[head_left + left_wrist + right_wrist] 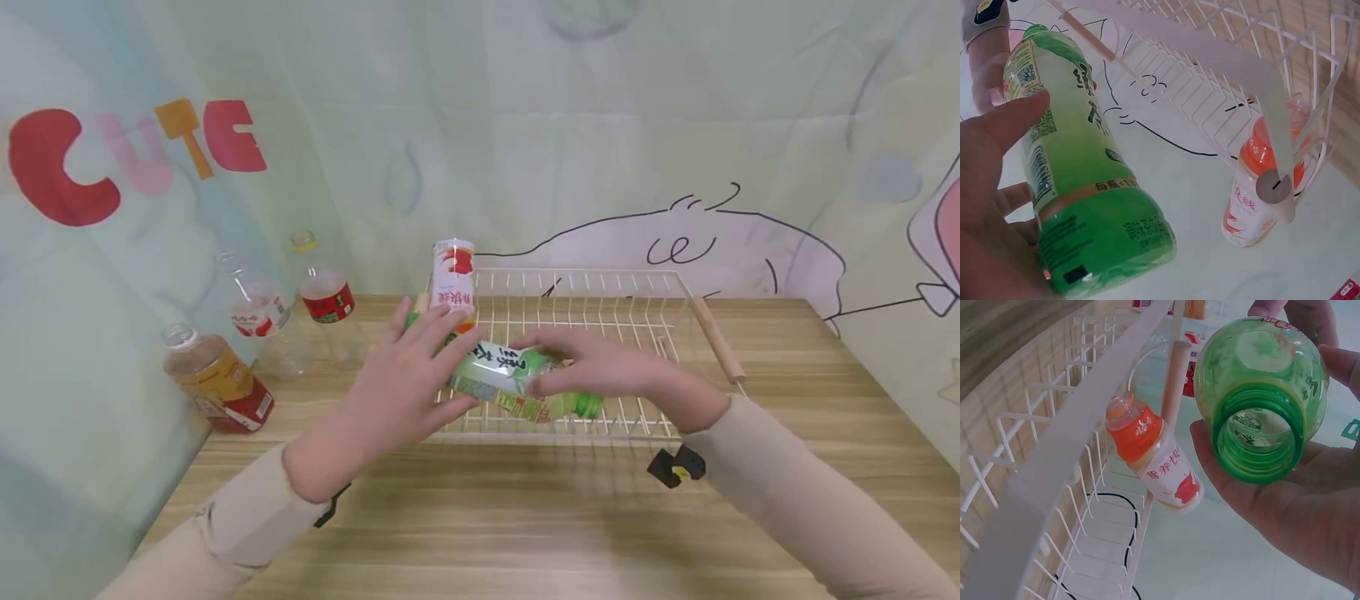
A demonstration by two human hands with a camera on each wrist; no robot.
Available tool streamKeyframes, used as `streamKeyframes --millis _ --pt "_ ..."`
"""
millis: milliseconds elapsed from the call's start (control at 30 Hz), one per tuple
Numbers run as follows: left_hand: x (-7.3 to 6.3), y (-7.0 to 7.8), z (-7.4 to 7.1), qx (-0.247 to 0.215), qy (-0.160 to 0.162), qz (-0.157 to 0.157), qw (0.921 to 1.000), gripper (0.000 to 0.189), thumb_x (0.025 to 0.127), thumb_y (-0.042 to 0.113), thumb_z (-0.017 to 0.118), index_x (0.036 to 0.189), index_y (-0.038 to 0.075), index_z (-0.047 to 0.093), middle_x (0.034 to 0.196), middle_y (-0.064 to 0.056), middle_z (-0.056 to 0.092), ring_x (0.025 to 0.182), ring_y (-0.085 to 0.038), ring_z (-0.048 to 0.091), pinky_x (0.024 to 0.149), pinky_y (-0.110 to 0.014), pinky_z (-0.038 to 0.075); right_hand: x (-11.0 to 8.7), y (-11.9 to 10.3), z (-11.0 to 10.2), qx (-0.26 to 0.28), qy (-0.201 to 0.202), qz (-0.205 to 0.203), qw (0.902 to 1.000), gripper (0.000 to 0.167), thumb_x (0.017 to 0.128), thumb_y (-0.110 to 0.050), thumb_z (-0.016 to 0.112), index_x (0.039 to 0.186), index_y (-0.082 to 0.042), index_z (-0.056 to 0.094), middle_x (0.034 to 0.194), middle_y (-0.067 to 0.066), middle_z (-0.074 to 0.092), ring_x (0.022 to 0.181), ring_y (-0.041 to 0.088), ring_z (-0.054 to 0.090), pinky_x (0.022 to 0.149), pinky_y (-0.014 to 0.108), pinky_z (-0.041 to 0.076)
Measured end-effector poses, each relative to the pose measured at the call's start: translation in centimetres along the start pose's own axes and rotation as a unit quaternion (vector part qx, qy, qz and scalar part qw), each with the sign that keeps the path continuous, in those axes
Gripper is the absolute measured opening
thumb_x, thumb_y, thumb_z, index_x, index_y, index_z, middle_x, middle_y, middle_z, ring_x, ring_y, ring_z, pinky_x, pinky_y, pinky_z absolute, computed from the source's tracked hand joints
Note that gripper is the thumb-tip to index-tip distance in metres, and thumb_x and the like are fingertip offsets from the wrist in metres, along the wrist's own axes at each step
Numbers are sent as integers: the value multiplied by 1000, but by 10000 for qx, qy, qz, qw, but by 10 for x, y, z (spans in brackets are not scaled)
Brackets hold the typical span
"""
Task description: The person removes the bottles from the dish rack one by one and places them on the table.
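Observation:
A green tea bottle [497, 367] lies sideways over the wire basket, its capless mouth [1259, 434] showing in the right wrist view. My left hand [401, 375] holds its base end, with the thumb on one side and the fingers around the other. Toward the neck end, my right hand [592, 362] grips the same bottle between thumb and fingers. Beneath and around them is the white wire basket [570, 436]. A white-labelled drink bottle [453, 271] with an orange section is in the basket's left end, its lower part hidden behind my left hand in the head view.
Left of the basket stand an amber bottle [217, 379] with a yellow and red label, a clear bottle [262, 321] and a red-labelled bottle [328, 300]. A wooden handle [717, 339] is on the basket's right end. A printed curtain [525, 125] hangs behind the wooden table [487, 517].

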State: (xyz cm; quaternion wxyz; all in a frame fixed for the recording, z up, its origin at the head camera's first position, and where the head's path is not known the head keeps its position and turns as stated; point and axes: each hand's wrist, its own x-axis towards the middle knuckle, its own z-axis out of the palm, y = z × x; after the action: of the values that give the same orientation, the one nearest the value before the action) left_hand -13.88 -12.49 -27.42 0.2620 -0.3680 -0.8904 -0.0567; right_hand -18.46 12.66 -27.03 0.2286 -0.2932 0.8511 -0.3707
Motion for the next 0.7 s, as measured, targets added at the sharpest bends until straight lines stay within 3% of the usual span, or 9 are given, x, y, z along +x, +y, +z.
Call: streamKeyframes --millis 200,467,700 --pt "-4 1 4 -46 -139 -20 9999 69 71 36 85 128 9 58 124 -12 58 119 -32 52 107 -63 27 4 1 3 12 -68 -132 9999 61 85 -27 65 141 -12 47 114 7 60 98 22 58 78 34 52" --pt "-9 1 4 -96 -281 -97 9995 68 71 35 86 128 10 59 113 -8 61 105 -26 56 100 -60 38 7 -3 5 -52 -136 -84 9999 62 85 -27 66 142 -12 45 120 8 59 105 23 58 83 35 52" --pt "-13 -1 5 117 -247 -143 9995 65 71 36 85 126 13 60 111 -9 61 103 -29 56 90 -54 42 12 -11 5 8 -166 -130 9998 62 85 -25 67 141 -11 46 118 9 59 96 24 60 73 33 55"
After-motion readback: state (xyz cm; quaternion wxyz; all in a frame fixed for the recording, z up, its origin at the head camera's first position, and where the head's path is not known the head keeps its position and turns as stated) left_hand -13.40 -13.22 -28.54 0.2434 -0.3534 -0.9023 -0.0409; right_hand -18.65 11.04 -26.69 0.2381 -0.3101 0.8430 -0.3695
